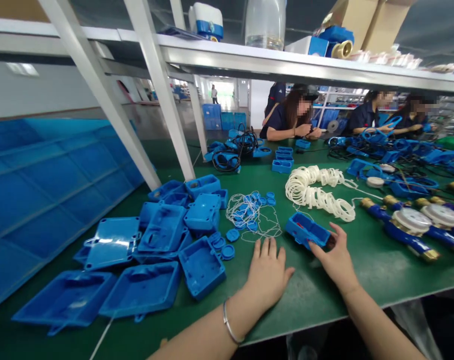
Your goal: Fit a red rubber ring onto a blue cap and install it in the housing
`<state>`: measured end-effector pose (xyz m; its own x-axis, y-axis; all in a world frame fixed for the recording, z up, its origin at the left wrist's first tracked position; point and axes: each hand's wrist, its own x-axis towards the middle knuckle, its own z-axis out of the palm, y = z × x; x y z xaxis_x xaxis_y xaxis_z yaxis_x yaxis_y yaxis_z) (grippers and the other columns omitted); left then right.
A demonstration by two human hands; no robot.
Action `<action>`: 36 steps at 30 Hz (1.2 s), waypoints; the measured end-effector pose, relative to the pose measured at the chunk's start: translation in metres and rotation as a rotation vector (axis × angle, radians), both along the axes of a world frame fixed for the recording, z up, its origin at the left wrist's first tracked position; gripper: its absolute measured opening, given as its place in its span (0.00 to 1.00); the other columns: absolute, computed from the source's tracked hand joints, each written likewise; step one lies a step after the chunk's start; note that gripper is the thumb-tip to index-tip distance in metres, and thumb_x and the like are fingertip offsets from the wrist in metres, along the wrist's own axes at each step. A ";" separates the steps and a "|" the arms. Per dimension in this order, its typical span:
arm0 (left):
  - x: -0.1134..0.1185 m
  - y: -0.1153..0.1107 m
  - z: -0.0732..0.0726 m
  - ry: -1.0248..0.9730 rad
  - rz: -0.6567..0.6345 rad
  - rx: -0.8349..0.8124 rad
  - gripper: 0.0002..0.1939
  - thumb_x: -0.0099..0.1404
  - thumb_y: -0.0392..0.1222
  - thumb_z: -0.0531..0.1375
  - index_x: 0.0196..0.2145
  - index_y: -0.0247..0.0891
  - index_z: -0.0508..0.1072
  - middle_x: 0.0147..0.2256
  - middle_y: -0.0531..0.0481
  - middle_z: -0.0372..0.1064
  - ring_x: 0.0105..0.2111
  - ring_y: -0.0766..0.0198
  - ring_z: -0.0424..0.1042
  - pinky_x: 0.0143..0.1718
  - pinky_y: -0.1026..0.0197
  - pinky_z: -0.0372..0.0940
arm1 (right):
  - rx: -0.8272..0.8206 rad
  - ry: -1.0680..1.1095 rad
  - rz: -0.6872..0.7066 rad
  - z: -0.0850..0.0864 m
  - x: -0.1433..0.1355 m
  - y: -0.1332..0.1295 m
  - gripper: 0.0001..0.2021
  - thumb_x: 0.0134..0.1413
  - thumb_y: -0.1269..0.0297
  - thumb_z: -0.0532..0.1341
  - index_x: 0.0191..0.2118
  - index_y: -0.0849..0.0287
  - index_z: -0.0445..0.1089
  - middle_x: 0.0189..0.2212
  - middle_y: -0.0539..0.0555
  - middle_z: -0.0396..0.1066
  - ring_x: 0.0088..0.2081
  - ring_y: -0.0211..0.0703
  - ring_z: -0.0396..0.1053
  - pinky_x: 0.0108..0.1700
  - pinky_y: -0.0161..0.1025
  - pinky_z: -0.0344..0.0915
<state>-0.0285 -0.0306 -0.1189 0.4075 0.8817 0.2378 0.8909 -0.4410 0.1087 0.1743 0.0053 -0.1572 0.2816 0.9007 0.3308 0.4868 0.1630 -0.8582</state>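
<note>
Bench: green mat (380,270), smooth and slightly shiny, running under a grey shelf frame (159,95); co-workers sit at the far side with their own parts.
Right hand: your right hand (337,257) grips the near end of a small blue housing (307,230), fingers curled over its edge; the housing rests on the mat just right of centre.
Left hand: your left hand (267,272) lies flat on the mat, fingers spread and holding nothing.
Housing: hard moulded plastic, boxy, open-topped, with thin walls.
Blue covers: a loose heap of trays and lids (162,235) to your left, glossy, sharp-cornered, stacked unevenly.
Seals: white rubber rings (317,192) behind the housing, soft and tangled in a coil; thin white cord loops (249,212) mixed with small blue caps (227,245).
Meters: brass-ended water meters (410,227) to your right, heavy and round.
Risk, snag: I judge that dragging the housing back could catch the cord or rings and pull them along.
Risk, slip: your one-ended grip could let the housing tip and drop.
Risk, heap: a nudge from your left forearm may slide the covers off the edge.
</note>
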 end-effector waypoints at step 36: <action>-0.102 -0.105 0.049 -0.016 0.309 0.213 0.08 0.64 0.33 0.54 0.38 0.38 0.71 0.34 0.47 0.70 0.46 0.53 0.64 0.55 0.41 0.54 | 0.333 -0.480 0.573 0.011 -0.034 0.034 0.13 0.57 0.58 0.55 0.43 0.57 0.69 0.42 0.57 0.69 0.47 0.48 0.64 0.53 0.47 0.60</action>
